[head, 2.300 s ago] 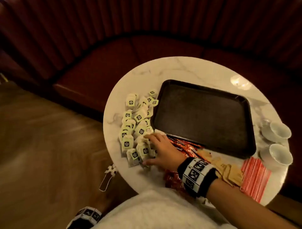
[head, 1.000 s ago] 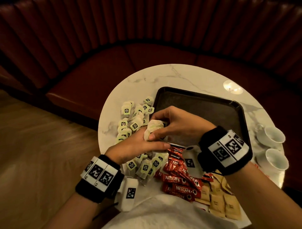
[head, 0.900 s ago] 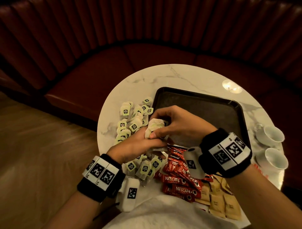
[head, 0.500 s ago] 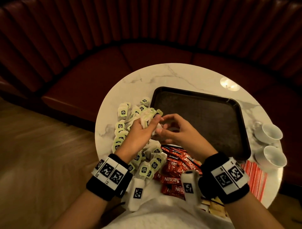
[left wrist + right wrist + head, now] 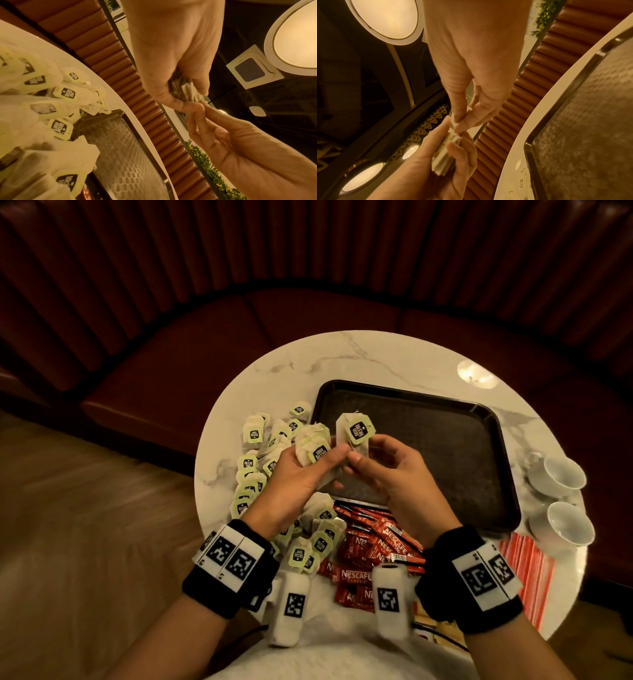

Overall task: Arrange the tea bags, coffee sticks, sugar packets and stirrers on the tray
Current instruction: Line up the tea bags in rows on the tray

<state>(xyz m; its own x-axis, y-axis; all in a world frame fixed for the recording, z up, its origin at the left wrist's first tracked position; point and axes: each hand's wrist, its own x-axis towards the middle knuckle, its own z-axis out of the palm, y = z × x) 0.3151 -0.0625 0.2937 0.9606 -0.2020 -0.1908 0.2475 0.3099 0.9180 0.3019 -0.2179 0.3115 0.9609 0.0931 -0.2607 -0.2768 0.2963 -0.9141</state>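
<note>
My left hand [image 5: 320,458] grips a small stack of green-labelled tea bags [image 5: 312,444] above the tray's left edge. Beside it, my right hand [image 5: 359,457] pinches a single tea bag [image 5: 356,432] upright, its label towards me. The dark tray [image 5: 445,446] is bare. Loose tea bags [image 5: 251,470] lie heaped on the table left of it. Red coffee sticks [image 5: 371,553] lie at the near edge. In the left wrist view the stack [image 5: 182,90] sits between my left hand's fingers and thumb. The right wrist view shows the same stack [image 5: 445,155] edge-on.
The round marble table [image 5: 359,354] stands before a dark red curved bench. Two white cups [image 5: 561,474] sit at the right rim. Red-striped packets [image 5: 529,573] lie near the right front edge. Brown packets [image 5: 433,628] peek out behind my right wrist.
My right hand left the tea bag pile and my left hand came up with a stack. Both hands rose near the tray's left edge; the right now holds one bag apart.
</note>
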